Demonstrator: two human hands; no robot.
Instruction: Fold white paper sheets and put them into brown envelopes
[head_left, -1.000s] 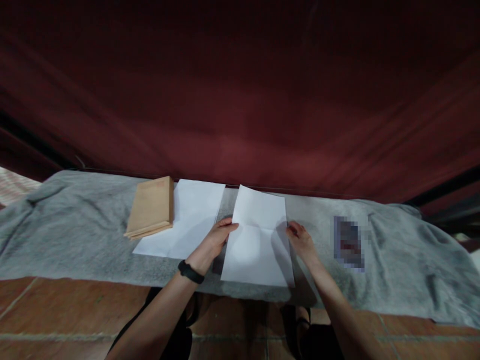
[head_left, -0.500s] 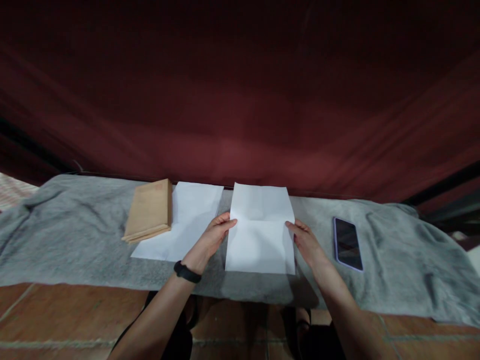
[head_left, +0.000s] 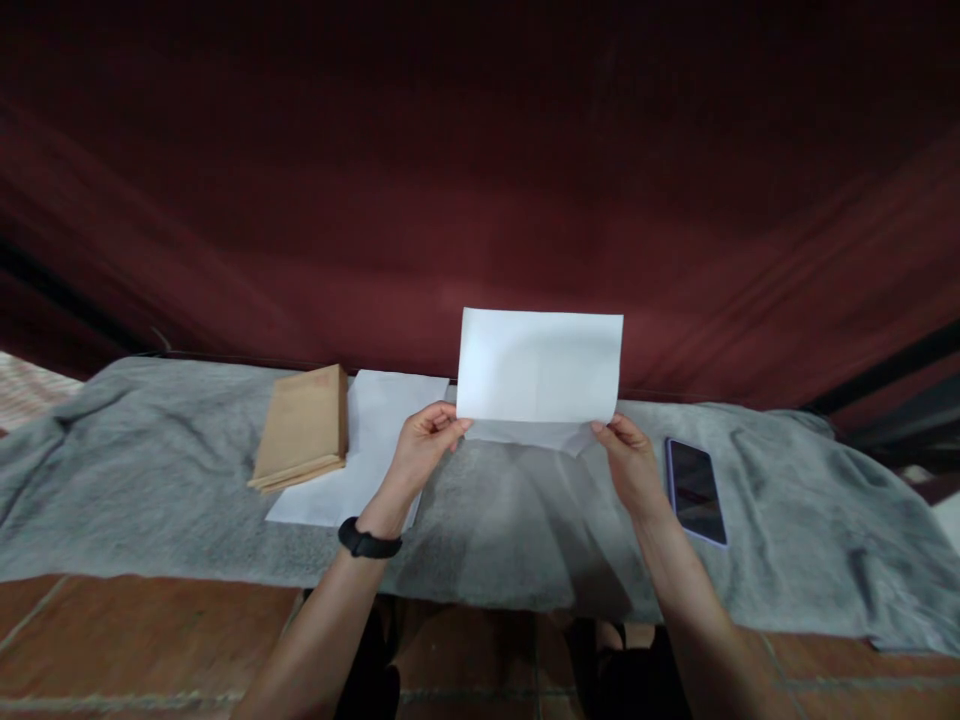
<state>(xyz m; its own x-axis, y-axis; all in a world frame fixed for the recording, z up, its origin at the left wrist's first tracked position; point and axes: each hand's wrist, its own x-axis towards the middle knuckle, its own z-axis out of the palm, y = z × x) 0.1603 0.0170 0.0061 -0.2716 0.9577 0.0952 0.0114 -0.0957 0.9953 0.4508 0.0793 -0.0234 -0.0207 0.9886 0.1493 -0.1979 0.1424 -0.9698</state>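
Note:
A white sheet of paper point(head_left: 538, 366) is raised above the grey cloth, bent along a crosswise line near its lower part. My left hand point(head_left: 426, 448) pinches its lower left edge between thumb and fingers. At the lower right edge, my right hand point(head_left: 628, 455) grips it the same way. Below the bend, a shaded flap of the sheet slants away behind. Left of my left hand lie more white sheets point(head_left: 379, 415), partly covered by a stack of brown envelopes point(head_left: 304, 420).
Grey cloth point(head_left: 495, 530) covers the long, low surface. A phone with a purple edge point(head_left: 696, 490) lies on it at the right. Dark red fabric point(head_left: 480, 220) rises behind, and terracotta tiles point(head_left: 150, 640) show along the front.
Both hands have lifted the sheet off the cloth and tipped it. It was lying nearly flat with a crease across its middle; now its upper half stands up towards the red fabric.

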